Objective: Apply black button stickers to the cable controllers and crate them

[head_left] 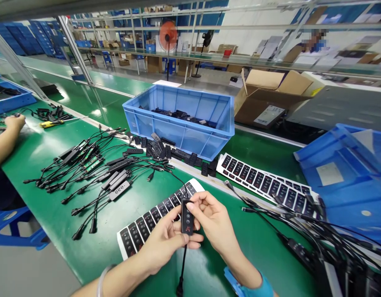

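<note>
Holds a black controller (pixel 186 219) lengthwise with both hands, low in the middle of the view, above the green tabletop (pixel 100 247). Supports it with the left hand (pixel 164 241), thumb at its lower end and fingers behind – grip closed around the box. Touches its upper front with the thumb of the right hand (pixel 217 218), grip closed lightly there, other fingers curled. Cannot tell the force of this touch. Can see on its face a column of round symbols, with a red mark below, and under it a cable ending in a black plug (pixel 179 287). At lower right, notice a heap of cabled controllers (pixel 298 250). Just behind the left hand, find a slanting label sheet (pixel 155 212); farther left, many cabled units (pixel 119 189), some with green circuit boards (pixel 91 163) exposed. To the right, see more label sheets (pixel 264 181) near a tilted blue crate (pixel 348 202). Beyond, notice loose black casings (pixel 158 148) against a blue bin (pixel 181 138) containing dark parts. At far left, see another person's hand (pixel 15 122) near a yellow-handled tool (pixel 51 123). Behind – an open carton (pixel 264 95), then an orange fan (pixel 168 36).
</note>
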The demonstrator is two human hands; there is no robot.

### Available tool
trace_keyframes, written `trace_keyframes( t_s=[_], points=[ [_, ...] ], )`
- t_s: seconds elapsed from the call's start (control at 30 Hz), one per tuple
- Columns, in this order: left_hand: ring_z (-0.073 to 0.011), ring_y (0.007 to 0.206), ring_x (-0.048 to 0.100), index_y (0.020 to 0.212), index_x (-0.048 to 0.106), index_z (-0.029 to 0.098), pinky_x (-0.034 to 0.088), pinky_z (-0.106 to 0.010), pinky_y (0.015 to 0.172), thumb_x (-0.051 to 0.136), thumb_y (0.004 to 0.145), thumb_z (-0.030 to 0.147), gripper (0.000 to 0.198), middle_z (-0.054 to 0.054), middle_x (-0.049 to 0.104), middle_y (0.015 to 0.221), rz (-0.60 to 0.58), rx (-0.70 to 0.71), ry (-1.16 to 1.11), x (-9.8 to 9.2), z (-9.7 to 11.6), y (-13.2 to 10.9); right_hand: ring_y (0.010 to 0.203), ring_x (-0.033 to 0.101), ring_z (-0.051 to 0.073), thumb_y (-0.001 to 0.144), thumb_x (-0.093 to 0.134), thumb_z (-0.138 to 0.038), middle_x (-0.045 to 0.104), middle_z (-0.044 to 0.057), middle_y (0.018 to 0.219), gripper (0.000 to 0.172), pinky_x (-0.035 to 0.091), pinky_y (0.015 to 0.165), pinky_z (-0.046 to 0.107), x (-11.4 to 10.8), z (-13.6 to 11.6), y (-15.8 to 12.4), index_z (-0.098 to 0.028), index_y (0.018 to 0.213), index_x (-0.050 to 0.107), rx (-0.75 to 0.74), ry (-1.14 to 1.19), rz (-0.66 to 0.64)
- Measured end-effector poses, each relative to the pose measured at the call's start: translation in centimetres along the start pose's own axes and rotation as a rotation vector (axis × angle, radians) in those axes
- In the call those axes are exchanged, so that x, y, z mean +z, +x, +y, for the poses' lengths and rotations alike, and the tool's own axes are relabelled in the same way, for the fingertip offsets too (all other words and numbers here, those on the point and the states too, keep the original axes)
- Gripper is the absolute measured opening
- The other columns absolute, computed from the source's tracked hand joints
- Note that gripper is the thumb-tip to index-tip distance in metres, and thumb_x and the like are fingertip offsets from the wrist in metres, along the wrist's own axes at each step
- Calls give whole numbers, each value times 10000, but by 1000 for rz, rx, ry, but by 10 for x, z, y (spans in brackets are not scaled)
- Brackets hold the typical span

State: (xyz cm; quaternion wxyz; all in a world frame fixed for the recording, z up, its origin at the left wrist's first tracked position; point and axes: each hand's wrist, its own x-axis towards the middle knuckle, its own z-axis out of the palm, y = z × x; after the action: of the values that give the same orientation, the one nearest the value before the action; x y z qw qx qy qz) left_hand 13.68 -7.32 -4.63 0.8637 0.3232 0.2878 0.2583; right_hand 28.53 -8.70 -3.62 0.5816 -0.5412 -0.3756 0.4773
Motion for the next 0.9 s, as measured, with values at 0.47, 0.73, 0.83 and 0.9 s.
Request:
trace_keyframes(
  t_s=[0.47, 0.73, 0.83, 0.9],
  points=[
    [-287, 952, 707, 1443, 338, 173, 540, -400, 853, 814, 717, 358, 887, -146, 685, 1105, 25, -12, 44, 0, -1, -1, 424, 456, 51, 748, 728, -397, 504, -55, 637, 255, 434, 361, 153, 5, -3, -3, -184, 815, 605, -13, -84, 71],
    [-282, 942, 708, 1438, 340, 170, 540, -394, 847, 819, 707, 382, 899, -156, 685, 1114, 29, -9, 51, 1, -3, -2, 428, 454, 56, 760, 708, -403, 487, -56, 644, 260, 450, 366, 167, 5, -1, -3, -180, 829, 594, 0, -110, 73],
    [-279, 933, 709, 1440, 328, 152, 541, -389, 834, 815, 709, 383, 908, -167, 691, 1097, 35, -2, 59, 0, -3, -1, 470, 460, 75, 776, 691, -403, 464, -54, 675, 264, 460, 371, 181, 4, 4, -2, -191, 889, 581, 0, -128, 76],
    [-274, 918, 711, 1432, 340, 144, 545, -382, 816, 811, 711, 382, 893, -171, 696, 1079, 34, -1, 60, 0, -2, -2, 535, 485, 96, 775, 694, -379, 470, -50, 706, 286, 484, 420, 196, 1, 5, 0, -211, 962, 557, -33, -149, 95]
  ],
)
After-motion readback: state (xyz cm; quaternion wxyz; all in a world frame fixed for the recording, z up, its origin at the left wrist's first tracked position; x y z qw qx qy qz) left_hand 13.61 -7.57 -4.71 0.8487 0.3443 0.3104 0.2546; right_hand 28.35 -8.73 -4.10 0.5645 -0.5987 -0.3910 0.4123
